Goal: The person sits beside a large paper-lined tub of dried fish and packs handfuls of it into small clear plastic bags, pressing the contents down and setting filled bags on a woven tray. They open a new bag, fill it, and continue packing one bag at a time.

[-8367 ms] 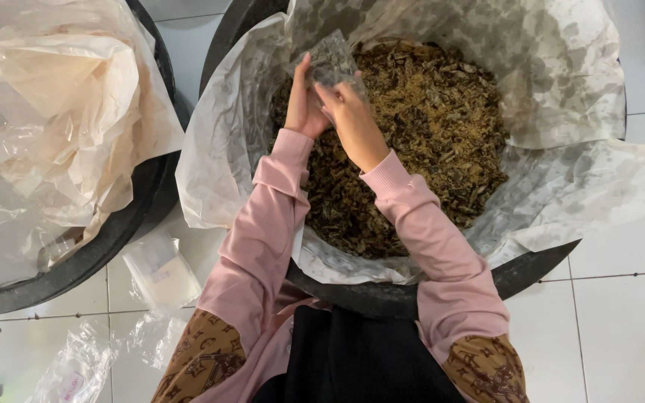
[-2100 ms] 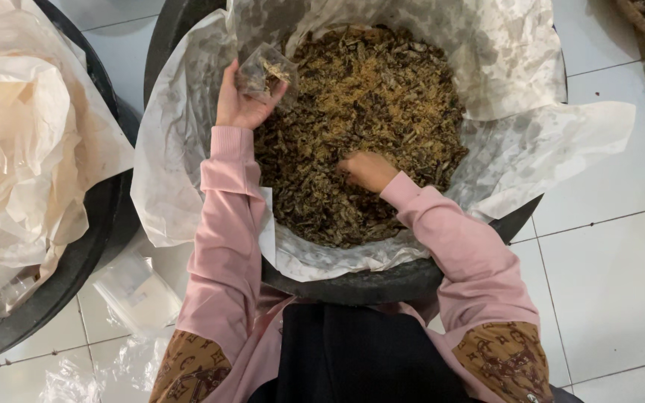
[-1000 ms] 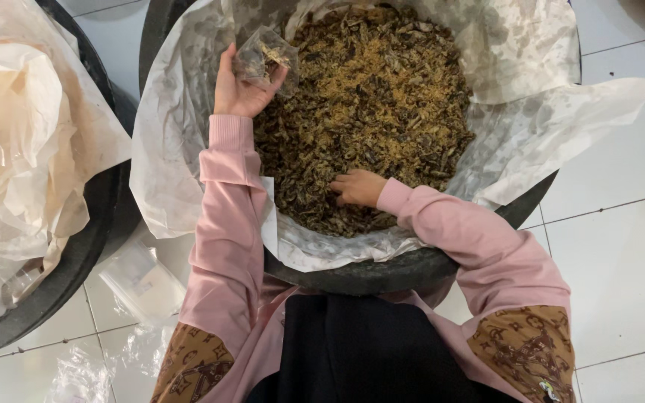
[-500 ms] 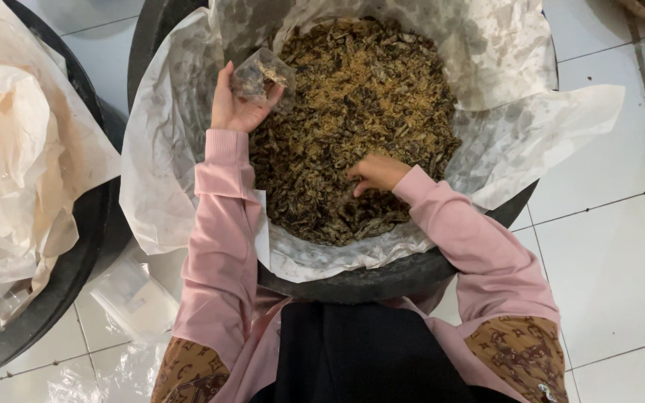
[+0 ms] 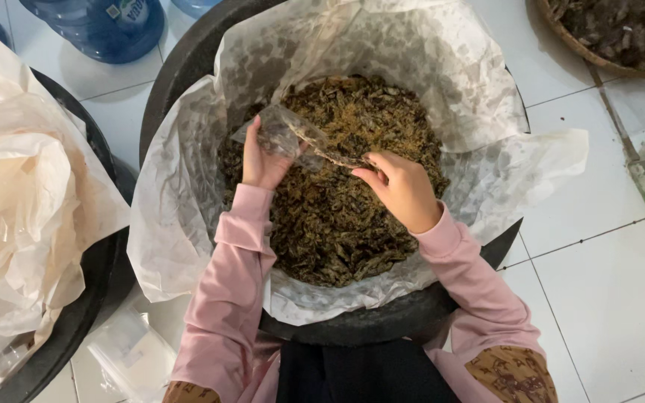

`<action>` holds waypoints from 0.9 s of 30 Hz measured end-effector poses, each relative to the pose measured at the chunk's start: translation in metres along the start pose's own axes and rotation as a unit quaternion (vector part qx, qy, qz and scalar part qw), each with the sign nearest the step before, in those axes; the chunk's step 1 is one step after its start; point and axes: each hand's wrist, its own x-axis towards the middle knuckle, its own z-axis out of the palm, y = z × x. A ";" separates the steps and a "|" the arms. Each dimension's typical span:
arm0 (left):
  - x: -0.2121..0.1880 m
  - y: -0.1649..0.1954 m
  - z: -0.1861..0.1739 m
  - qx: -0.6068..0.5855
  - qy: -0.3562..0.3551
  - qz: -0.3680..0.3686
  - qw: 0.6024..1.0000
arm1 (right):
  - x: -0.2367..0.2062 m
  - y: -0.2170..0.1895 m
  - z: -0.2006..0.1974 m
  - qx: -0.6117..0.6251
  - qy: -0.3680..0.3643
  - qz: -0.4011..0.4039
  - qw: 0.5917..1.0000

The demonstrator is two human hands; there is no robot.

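A big black tub (image 5: 177, 71) lined with clear plastic (image 5: 442, 82) holds a heap of dried brown and dark shredded leaves (image 5: 330, 224). Over the heap my left hand (image 5: 263, 160) grips a small clear plastic bag (image 5: 285, 134) that has some of the leaves inside. My right hand (image 5: 401, 186) is at the bag's open end, fingers pinched on its stretched edge. Both arms wear pink sleeves.
A second black tub (image 5: 83, 313) with crumpled pale plastic (image 5: 16, 201) stands on the left. A blue water jug (image 5: 106, 26) is at the top left, a woven basket (image 5: 606, 33) of dark material at the top right. Flat clear bags (image 5: 132, 354) lie on the white tile floor.
My right hand has risen out of the leaf heap and come up to the bag's open end. My left hand has kept the bag and tilted it toward the right.
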 end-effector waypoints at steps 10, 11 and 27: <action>-0.012 -0.032 0.030 -0.043 -0.064 0.032 0.996 | 0.019 -0.054 0.020 0.013 0.043 -0.056 0.997; -0.012 -0.033 0.029 -0.046 -0.069 0.037 0.996 | 0.021 -0.054 0.026 0.018 0.035 -0.061 0.997; -0.009 -0.042 0.019 0.008 -0.045 0.025 0.999 | 0.027 -0.023 0.076 -0.150 0.061 -0.148 0.976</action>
